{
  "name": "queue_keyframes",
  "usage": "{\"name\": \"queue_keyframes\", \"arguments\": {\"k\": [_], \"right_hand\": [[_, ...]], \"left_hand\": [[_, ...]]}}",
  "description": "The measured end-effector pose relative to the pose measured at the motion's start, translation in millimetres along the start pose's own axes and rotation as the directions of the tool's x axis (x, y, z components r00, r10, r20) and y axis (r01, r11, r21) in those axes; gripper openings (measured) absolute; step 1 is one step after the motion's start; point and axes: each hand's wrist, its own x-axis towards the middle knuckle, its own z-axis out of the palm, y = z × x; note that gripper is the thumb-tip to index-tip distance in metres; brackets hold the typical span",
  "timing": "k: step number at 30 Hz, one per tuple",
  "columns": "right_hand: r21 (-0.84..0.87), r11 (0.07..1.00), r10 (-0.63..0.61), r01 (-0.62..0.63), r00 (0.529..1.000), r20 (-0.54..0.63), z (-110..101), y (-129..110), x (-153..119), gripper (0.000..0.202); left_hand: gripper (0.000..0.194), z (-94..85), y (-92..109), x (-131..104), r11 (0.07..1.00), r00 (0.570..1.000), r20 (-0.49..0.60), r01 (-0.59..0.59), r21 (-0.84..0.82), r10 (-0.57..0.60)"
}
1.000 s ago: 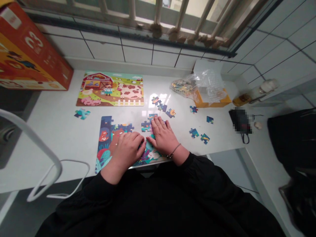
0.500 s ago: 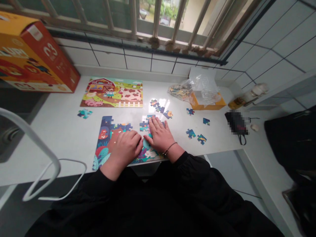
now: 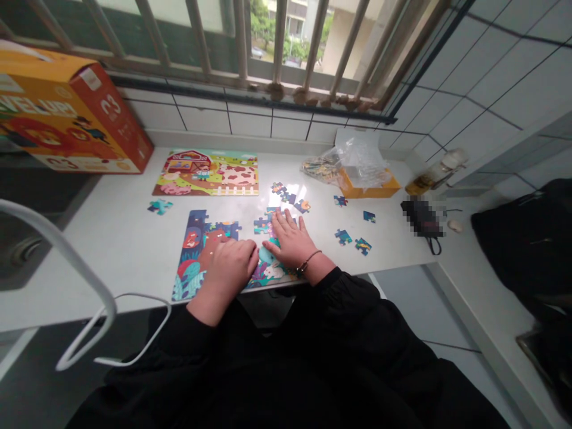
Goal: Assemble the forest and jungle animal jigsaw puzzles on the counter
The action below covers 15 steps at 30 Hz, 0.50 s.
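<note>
Jigsaw [image 3: 192, 238] of dark-blue and teal forest animals, part-built at the front edge of the pale, glossy counter [image 3: 111, 250]

Change over the last second: slight. View tips up, so more of the barred window [image 3: 280, 42] shows. Both hands keep nearly the same places on the jigsaw; loose pieces appear unmoved. My reading: a pause or a pressing-down, with no piece newly added.

Right hand [image 3: 292, 241]: grip relaxed, fingers spread flat over the jigsaw's right part, nothing visibly held. Left hand [image 3: 232, 262]: fingers curled over its middle; whether that grip pinches a piece is hidden. Top edge has a gap between left and right parts, just beyond the left hand.

Tally:
- Three dark-blue loose pieces [image 3: 288, 197], close together beyond the right hand.
- Four blue scattered pieces [image 3: 343, 237], farther right.
- One teal cluster [image 3: 159, 206], left; perhaps two pieces joined.
- One flat rectangular farm picture [image 3: 239, 174], red barn and spotted cow, behind the jigsaw.
- One clear plastic bag of pieces [image 3: 319, 168], beside one shallow yellow box [image 3: 373, 192].
- One large orange-and-red carton [image 3: 44, 125], far left.
- One bottle of amber liquid [image 3: 419, 186], far right.
</note>
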Motion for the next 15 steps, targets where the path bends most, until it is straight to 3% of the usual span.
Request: {"name": "queue_keyframes", "arguments": {"k": [2, 4, 7, 9, 12, 15], "right_hand": [[0.009, 1.000, 0.018, -0.018, 0.999, -0.050, -5, 9, -17, 0.082], [0.004, 0.995, 0.099, -0.100, 0.978, -0.185, -12, 30, -45, 0.070], [-0.038, 0.934, 0.313, -0.356, 0.864, -0.393, -24, 80, -99, 0.056], [-0.078, 0.866, 0.433, -0.493, 0.819, -0.375, -31, 116, -133, 0.053], [-0.073, 0.874, 0.452, -0.480, 0.859, -0.240, -38, 158, -168, 0.044], [-0.057, 0.901, 0.406, -0.431, 0.880, -0.246, -42, 173, -179, 0.036]], "left_hand": [[0.025, -1.4, 0, 0, 1.000, 1.000, 0.001, -0.002, 0.000, 0.002], [0.025, -2.5, -1, 1, 1.000, 1.000, -0.004, 0.000, 0.000, 0.000], [0.024, -2.7, -1, 0, 1.000, 1.000, -0.009, 0.000, 0.003, 0.000], [0.023, -2.1, -1, 0, 1.000, 1.000, -0.015, 0.004, 0.006, -0.004], [0.022, -0.9, -2, 1, 1.000, 1.000, -0.017, 0.010, 0.000, -0.010], [0.020, -0.1, -2, 1, 1.000, 1.000, -0.014, 0.011, -0.025, -0.012]]}}
